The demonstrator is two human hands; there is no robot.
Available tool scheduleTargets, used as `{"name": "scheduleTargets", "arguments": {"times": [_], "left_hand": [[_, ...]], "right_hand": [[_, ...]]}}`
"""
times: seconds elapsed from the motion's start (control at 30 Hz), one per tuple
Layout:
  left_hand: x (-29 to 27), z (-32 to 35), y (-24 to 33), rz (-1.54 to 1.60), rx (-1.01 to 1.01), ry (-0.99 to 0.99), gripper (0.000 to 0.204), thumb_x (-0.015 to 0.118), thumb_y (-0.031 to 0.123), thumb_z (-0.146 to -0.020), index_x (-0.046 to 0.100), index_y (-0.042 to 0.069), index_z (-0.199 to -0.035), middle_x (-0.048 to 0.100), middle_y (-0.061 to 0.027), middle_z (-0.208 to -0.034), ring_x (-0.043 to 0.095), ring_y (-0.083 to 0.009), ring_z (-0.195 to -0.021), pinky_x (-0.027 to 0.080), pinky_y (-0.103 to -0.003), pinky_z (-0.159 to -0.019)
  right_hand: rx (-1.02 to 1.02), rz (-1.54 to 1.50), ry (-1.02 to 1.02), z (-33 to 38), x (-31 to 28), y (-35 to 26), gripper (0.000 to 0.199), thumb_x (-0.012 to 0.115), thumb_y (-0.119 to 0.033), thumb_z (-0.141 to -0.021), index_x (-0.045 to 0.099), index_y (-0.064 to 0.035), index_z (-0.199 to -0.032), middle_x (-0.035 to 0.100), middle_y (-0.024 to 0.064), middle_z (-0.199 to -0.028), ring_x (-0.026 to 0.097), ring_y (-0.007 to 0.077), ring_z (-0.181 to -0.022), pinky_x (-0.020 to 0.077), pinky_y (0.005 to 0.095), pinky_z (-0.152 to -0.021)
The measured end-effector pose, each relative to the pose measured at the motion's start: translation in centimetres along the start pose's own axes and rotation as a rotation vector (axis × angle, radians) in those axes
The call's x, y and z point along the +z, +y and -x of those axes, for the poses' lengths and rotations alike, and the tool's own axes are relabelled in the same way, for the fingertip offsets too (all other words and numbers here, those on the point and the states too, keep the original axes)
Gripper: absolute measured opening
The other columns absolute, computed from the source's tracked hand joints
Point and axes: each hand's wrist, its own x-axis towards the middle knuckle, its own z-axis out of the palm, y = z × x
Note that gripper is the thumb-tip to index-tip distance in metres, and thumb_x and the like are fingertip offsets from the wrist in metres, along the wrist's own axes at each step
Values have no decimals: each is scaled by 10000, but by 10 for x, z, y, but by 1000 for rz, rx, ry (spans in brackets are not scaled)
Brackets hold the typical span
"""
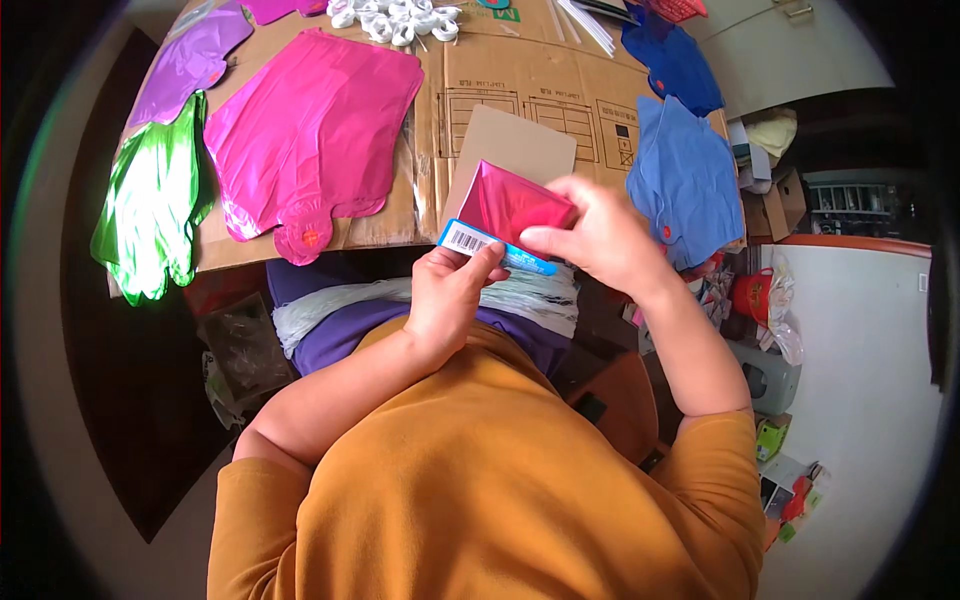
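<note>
A folded pink foil balloon [500, 203], shiny and flat, is held between my hands above the near edge of the table. Along its lower side runs a blue-and-white label card [465, 238] with a barcode. My left hand [450, 290] pinches that card from below, thumb on top. My right hand [605, 235] grips the foil's right side, its thumb across the front and the other fingers partly hidden behind. A plain brown card [525, 140] lies behind the packet on the cardboard-covered table [480, 60].
Flat foil balloons lie in stacks: magenta [320, 130], green [155, 195] and purple [195, 60] at left, light blue [685, 180] and dark blue [675, 60] at right. White ribbon bundles [400, 20] sit at the back. White strands [350, 305] lie across my lap.
</note>
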Motion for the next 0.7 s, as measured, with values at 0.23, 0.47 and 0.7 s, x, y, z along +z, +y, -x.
{"name": "scheduleTargets", "arguments": {"times": [0.23,0.47,0.7], "left_hand": [[0,0,-8,9,69,14,112,629,126,-912,639,15,-913,646,-15,-808,583,-81,-692,482,-237,-653],[-2,-4,-7,25,-20,5,167,616,186,-932,617,31,-992,665,-53,-861,629,-104,-758,524,-259,-744],[-10,-2,-7,286,-140,-154,325,431,271,-1009,564,-11,-1100,651,-177,-1052,652,-266,-969,501,-398,-914]], "right_hand": [[-973,817,-171,-9,6,-31,730,750,-302,-736,447,-58,-1354,423,118,-1425,365,293,-1340,251,458,-1130],[-1016,697,-355,-51,11,21,887,688,-457,-762,279,-99,-1464,262,104,-1534,238,274,-1420,164,462,-1167],[-967,780,-404,-53,12,21,904,691,-408,-766,227,-130,-1490,224,93,-1552,205,271,-1434,138,460,-1175]]}}
